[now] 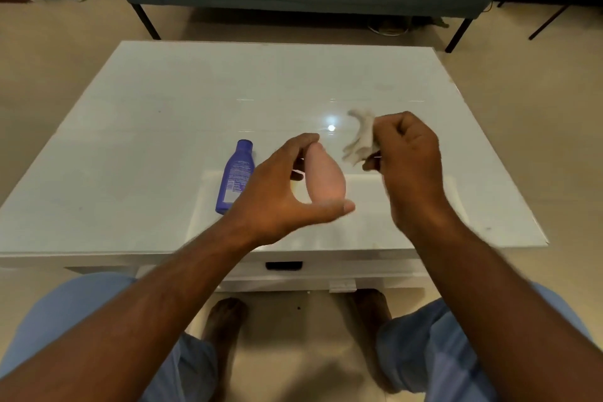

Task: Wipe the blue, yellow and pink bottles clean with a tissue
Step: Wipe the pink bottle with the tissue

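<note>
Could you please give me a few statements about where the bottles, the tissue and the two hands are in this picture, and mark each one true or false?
1. The left hand holds the pink bottle above the table. True.
2. The tissue lies flat on the table. False: the right hand has it in its grip, lifted off the table.
3. The blue bottle lies on its side on the table, left of the left hand. True.
4. The tissue is pressed against the pink bottle. False: a gap shows between them.
5. A yellow bottle stands beside the blue bottle. False: no yellow bottle is in view.
</note>
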The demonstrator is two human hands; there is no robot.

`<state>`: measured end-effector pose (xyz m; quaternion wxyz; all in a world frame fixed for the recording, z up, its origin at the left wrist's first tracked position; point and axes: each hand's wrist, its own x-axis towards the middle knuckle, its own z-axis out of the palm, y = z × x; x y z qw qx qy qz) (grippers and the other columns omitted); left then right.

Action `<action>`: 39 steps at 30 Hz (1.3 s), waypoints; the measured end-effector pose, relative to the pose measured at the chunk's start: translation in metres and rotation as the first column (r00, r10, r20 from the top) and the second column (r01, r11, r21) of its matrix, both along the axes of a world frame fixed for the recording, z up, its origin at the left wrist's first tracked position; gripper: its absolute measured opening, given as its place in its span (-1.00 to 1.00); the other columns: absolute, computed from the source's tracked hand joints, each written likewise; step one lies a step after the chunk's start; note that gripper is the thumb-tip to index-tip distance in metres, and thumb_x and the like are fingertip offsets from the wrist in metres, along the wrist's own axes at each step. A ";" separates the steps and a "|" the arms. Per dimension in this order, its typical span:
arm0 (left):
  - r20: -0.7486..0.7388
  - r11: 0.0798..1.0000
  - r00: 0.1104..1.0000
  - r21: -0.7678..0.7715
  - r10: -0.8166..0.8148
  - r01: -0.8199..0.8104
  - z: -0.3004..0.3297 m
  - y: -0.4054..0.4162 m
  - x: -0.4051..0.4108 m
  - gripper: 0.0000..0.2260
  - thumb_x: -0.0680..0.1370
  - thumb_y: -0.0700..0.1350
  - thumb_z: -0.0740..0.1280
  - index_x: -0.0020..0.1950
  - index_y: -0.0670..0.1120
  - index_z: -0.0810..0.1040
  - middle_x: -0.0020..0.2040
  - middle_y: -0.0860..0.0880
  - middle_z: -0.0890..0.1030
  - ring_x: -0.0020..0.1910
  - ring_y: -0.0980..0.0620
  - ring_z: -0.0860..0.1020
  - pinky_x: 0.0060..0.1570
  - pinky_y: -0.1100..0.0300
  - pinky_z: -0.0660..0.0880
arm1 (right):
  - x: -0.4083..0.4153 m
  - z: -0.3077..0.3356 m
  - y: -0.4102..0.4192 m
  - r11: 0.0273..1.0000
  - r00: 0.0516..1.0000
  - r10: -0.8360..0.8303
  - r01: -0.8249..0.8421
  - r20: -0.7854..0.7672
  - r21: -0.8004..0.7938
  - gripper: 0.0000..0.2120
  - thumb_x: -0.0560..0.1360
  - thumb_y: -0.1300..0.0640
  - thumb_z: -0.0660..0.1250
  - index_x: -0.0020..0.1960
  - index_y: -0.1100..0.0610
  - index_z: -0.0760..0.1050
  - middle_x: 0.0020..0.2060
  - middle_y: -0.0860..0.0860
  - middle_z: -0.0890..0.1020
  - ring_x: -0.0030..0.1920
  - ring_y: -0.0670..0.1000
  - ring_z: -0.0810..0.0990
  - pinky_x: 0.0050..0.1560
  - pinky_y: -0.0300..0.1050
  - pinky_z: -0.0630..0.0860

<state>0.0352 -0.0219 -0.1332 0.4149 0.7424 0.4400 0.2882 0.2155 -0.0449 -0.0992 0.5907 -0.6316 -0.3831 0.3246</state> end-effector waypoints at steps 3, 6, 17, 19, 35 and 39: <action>-0.079 1.000 0.997 -0.019 0.023 -0.025 -0.011 0.002 0.006 -0.03 0.27 0.18 0.64 0.53 0.19 0.16 0.46 0.16 0.33 0.29 0.02 0.50 0.10 0.16 0.62 | 0.015 0.008 0.005 0.998 0.950 -0.067 0.061 -0.305 -0.030 -0.84 0.60 0.27 0.27 0.03 0.22 0.64 -0.21 0.07 0.70 -0.17 0.01 0.69 -0.08 -0.12 0.62; 0.077 0.995 0.996 -0.091 0.050 -0.043 -0.011 0.005 0.013 -0.01 0.28 0.01 0.68 0.51 0.21 0.12 0.50 0.11 0.28 0.33 -0.02 0.49 0.10 0.17 0.63 | 0.011 0.005 -0.001 0.989 0.918 0.034 -0.087 -0.396 -0.116 -0.72 0.58 0.33 0.25 0.04 0.11 0.72 -0.29 0.04 0.72 -0.19 0.00 0.72 -0.01 -0.12 0.70; 0.304 0.921 0.923 -0.374 0.236 -0.112 -0.010 0.009 0.014 -0.43 0.43 0.20 0.41 0.43 0.23 0.40 0.33 0.06 0.60 0.20 -0.03 0.64 0.12 -0.09 0.64 | -0.003 -0.011 -0.002 0.967 0.980 0.197 -0.191 0.019 -0.167 -0.90 0.67 0.15 0.34 0.08 0.02 0.62 -0.10 0.00 0.74 -0.15 -0.04 0.73 -0.21 -0.29 0.61; 0.242 0.932 0.939 -0.325 0.245 -0.160 -0.007 0.010 0.011 -0.47 0.45 0.22 0.38 0.40 0.17 0.48 0.27 0.10 0.63 0.17 0.01 0.65 0.14 -0.01 0.64 | -0.004 -0.012 -0.001 0.972 0.978 0.203 -0.196 0.042 -0.130 -0.89 0.65 0.13 0.37 0.08 -0.04 0.65 -0.08 -0.04 0.74 -0.10 -0.06 0.73 -0.20 -0.30 0.60; 0.388 0.988 0.909 -0.022 0.149 -0.152 0.019 0.008 -0.003 -0.66 0.54 -0.02 0.46 0.29 0.00 0.55 0.16 0.07 0.67 0.19 -0.01 0.64 0.17 0.10 0.60 | 0.003 -0.006 0.002 0.953 0.920 0.088 -0.189 -0.382 -0.236 -0.80 0.59 -0.05 0.45 0.06 0.08 0.64 0.11 0.11 0.68 0.14 0.11 0.70 0.28 0.05 0.64; 0.314 0.992 0.941 -0.007 0.125 -0.129 0.021 0.007 -0.004 -0.69 0.53 -0.06 0.46 0.26 -0.01 0.56 0.12 0.11 0.67 0.14 0.08 0.65 0.09 0.26 0.61 | 0.002 -0.005 -0.001 0.945 0.844 0.130 -0.265 -0.520 -0.194 -0.75 0.57 0.07 0.48 0.14 0.22 0.62 0.11 0.17 0.65 0.09 0.12 0.72 0.16 0.02 0.71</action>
